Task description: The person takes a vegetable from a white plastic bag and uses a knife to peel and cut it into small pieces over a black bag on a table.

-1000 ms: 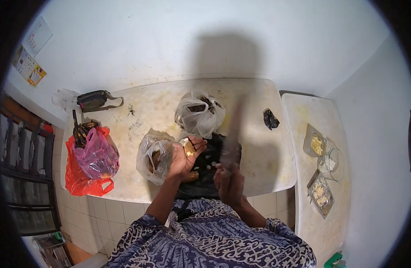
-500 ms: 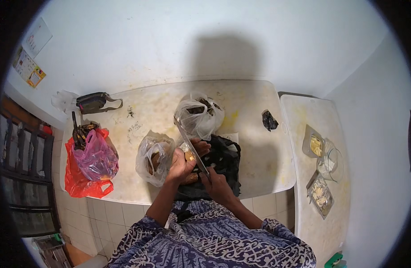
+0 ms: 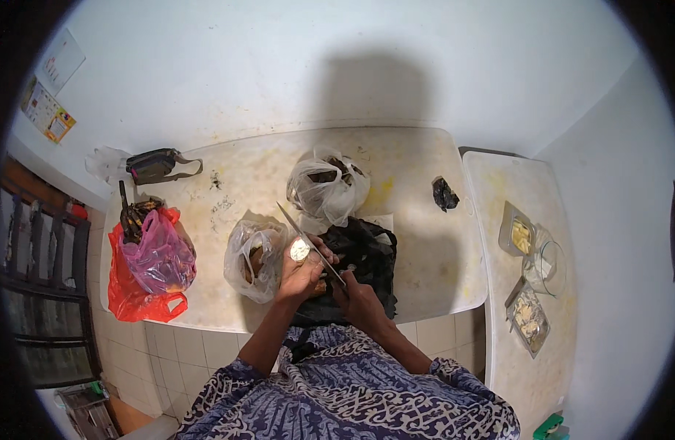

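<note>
My left hand (image 3: pixel 298 280) is closed round a brown-skinned tuber (image 3: pixel 299 250), whose pale, whitish-yellow cut face points up. In my right hand (image 3: pixel 361 302) is the handle of a long knife (image 3: pixel 313 246). Its blade slants up and leftward, close beside the tuber and across the left fingers; whether it touches the tuber, I cannot tell. Below the hands lies a black plastic bag (image 3: pixel 370 268), with a brown piece (image 3: pixel 319 288) partly hidden on it. A clear plastic bag (image 3: pixel 254 258) holding brown tubers is just left of my left hand.
Beyond my hands sits a white plastic bag (image 3: pixel 329 192) with dark contents. Red (image 3: pixel 128 297) and purple (image 3: pixel 159 253) bags, dark bananas (image 3: pixel 136 216) and a pouch (image 3: pixel 152 167) are left. Crumpled black plastic (image 3: pixel 445 194), metal trays (image 3: pixel 508 226) and a glass bowl (image 3: pixel 559 282) are right.
The tuber has turned in my left hand, so its pale cut face now shows upward. The knife has shifted slightly, its tip lower and farther left.
</note>
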A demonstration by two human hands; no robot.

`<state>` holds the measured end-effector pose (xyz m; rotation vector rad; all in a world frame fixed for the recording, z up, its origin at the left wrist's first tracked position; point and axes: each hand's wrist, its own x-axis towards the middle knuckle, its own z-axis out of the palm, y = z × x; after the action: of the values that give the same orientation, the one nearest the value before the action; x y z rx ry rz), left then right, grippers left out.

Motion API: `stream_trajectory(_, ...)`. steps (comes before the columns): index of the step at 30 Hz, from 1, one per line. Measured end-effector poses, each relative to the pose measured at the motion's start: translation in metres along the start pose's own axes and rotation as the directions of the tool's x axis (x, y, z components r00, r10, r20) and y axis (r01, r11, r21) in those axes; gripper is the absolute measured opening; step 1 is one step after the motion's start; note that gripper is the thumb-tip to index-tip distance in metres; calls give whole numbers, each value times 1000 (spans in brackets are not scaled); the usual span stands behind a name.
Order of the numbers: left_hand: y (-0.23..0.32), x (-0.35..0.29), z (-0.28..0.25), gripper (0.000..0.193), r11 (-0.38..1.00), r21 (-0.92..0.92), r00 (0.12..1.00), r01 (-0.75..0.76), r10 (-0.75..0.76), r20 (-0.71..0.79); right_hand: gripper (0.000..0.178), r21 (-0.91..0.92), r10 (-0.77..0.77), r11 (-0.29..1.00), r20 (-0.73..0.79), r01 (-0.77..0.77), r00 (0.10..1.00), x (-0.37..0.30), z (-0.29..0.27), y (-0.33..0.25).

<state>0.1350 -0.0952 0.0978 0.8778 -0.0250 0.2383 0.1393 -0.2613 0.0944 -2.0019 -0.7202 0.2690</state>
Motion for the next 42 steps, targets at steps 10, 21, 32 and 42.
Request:
stream_trajectory(10, -5, -2, 11, 24, 995, 56, 991, -83, 88, -99, 18, -149, -67, 987, -80, 55, 995, 2, 3, 2)
stream_trajectory(21, 1, -6, 19, 24, 998, 36, 982, -44, 50, -182, 19, -200, -103, 976, -77, 86, 992, -3, -2, -4)
stream_trajectory(32, 26, -19, -1, 33, 980, -2, 975, 200, -199, -96, 22, -117, 62, 991, 22, -59, 998, -14, -3, -28)
stream_trajectory(42, 33, -22, -13, 67, 966, -220, 986, 134, -152, -67, 18, -47, -25, 999, -181, 17, 983, -27, 11, -74)
